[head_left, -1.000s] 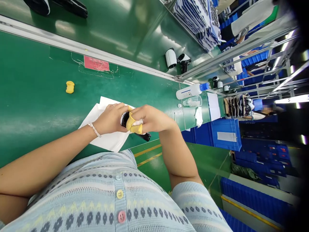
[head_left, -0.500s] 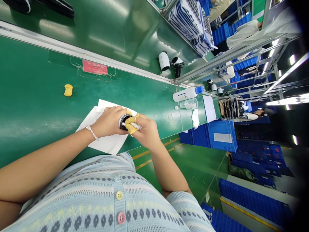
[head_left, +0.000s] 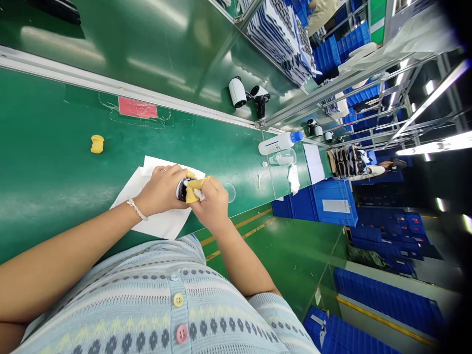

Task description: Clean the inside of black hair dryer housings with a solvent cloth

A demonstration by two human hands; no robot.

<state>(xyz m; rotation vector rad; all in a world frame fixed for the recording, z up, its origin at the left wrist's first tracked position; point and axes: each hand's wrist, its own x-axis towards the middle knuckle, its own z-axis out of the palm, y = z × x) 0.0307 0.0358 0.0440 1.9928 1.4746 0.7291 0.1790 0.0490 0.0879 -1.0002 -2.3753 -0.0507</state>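
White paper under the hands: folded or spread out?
Spread out: the white paper lies flat on the green bench top, under the left hand and right hand holding a black round object.

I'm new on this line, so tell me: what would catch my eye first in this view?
First, the two hands at the centre: the left hand and the right hand, which has yellow finger cots, grip a dark round object over a white paper sheet on the green bench. Further along the bench, toward the right of the view, lies a white bottle with a blue cap, and a blue plastic crate stands beyond it.
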